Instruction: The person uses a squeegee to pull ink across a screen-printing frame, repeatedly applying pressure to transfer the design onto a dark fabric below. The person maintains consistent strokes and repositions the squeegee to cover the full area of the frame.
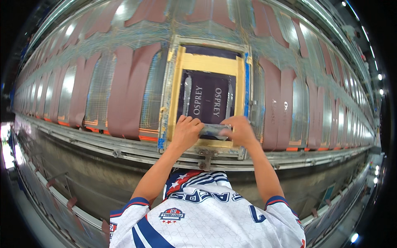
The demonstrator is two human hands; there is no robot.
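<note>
A screen-printing frame (164, 99) lies on the long table in front of me, its inner edges covered with yellow tape. Its dark purple mesh (207, 80) carries two upright lines of pale lettering. Across the near end of the mesh is a greyish, partly see-through squeegee (214, 130). My left hand (188, 130) is closed round its left end, fingers curled over the top. At the other end my right hand (240, 130) grips it too, a little smeared by motion. The squeegee's lower edge is hidden.
Mauve-brown cut fabric pieces (128, 91) lie in rows on the table, left and right of the frame; some on the right (273, 111) bear pale prints. A metal rail (111, 151) with a clamp (206, 156) runs along the near edge. Blue tape (247, 78) marks the frame's right side.
</note>
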